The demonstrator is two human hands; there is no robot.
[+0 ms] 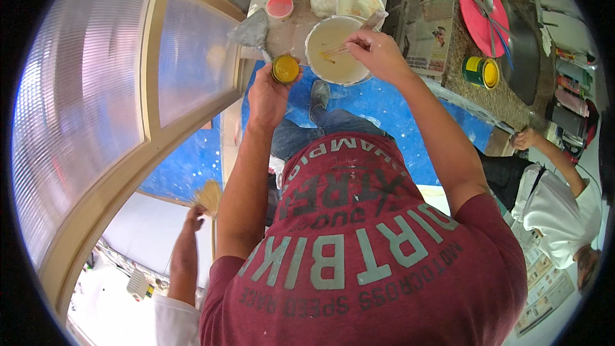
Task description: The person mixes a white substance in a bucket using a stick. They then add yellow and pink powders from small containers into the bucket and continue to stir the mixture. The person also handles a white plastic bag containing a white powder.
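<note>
Left hand (267,95): fingers closed around a small round tin (286,69), held just left of the white-rimmed bucket (308,49). The tin's circular face is golden yellow with a concentric ring; its side is dark. Right hand (378,53): fingers pinched on a slender, pale implement, its exact kind unclear, angled over the bucket's mouth. The bucket contains smooth cream-coloured liquid, marked near the implement's lower end by a curling ochre-yellow streak.
</note>
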